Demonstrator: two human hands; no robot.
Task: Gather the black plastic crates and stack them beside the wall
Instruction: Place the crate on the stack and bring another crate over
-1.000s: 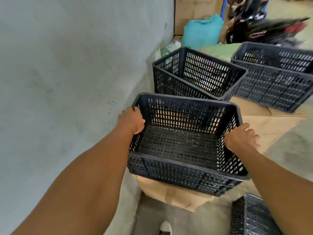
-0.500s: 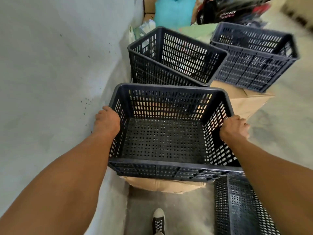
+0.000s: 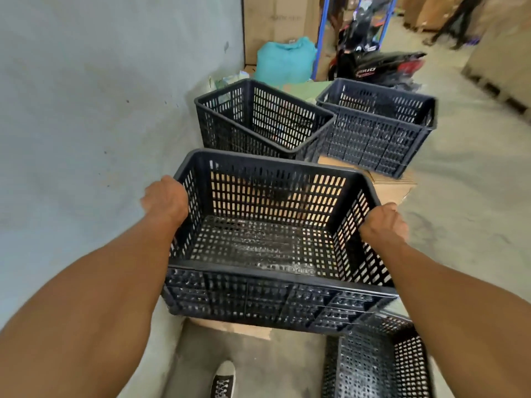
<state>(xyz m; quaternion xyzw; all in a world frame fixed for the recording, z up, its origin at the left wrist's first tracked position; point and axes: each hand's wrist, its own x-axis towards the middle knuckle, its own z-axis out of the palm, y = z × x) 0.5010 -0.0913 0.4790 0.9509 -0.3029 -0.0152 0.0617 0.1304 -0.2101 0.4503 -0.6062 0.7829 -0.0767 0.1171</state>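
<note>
Head view: left hand [image 3: 166,200], right hand [image 3: 383,224] grip crate [image 3: 258,300].

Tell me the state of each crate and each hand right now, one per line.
Near crate: upright, empty, held at both ends.
Left hand: grips the near crate's left rim.
Right hand: grips its right rim.
Wall crate: tilted, untouched.
Far crate: upright, untouched.
Floor crate: partly out of view, untouched.

Warehouse: stacked cardboard boxes [image 3: 275,21], parked motorbike [image 3: 373,64].
</note>
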